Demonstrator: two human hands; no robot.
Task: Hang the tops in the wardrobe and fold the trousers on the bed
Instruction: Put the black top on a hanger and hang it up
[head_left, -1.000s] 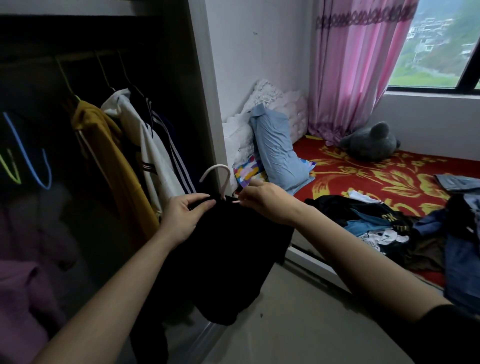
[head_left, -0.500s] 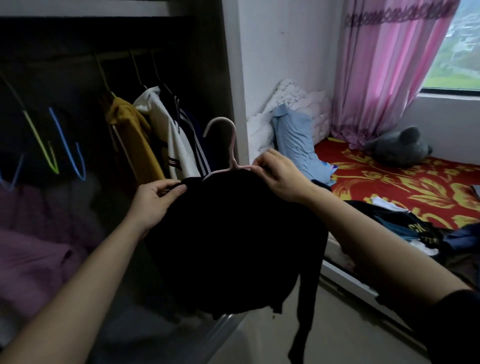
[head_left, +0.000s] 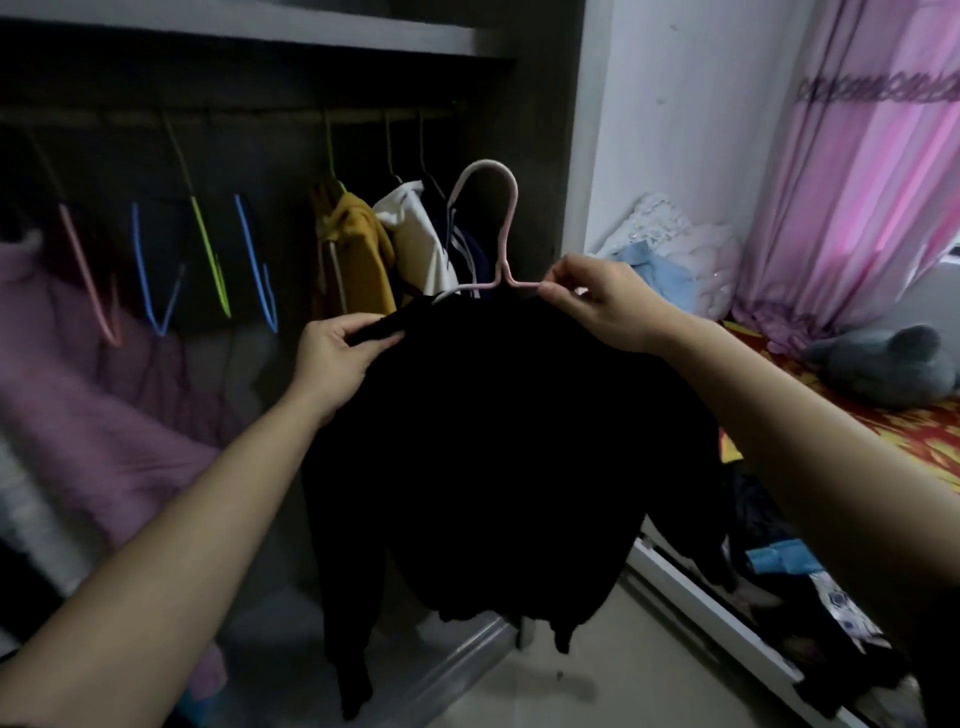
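A black top hangs on a pale pink hanger that I hold up in front of the open wardrobe. My left hand pinches the top's left shoulder edge. My right hand pinches the hanger's right arm together with the fabric. The hook sits below the wardrobe rail, apart from it. A yellow top and a white striped top hang on the rail just behind the hook.
Several bare coloured hangers hang at the rail's left over pink fabric. The bed with a red patterned cover lies at right, holding a grey plush toy and a clothes pile. A pink curtain covers the window.
Both hands have lifted the black top on its hanger higher and closer to the rail. My view has turned left, further into the wardrobe.
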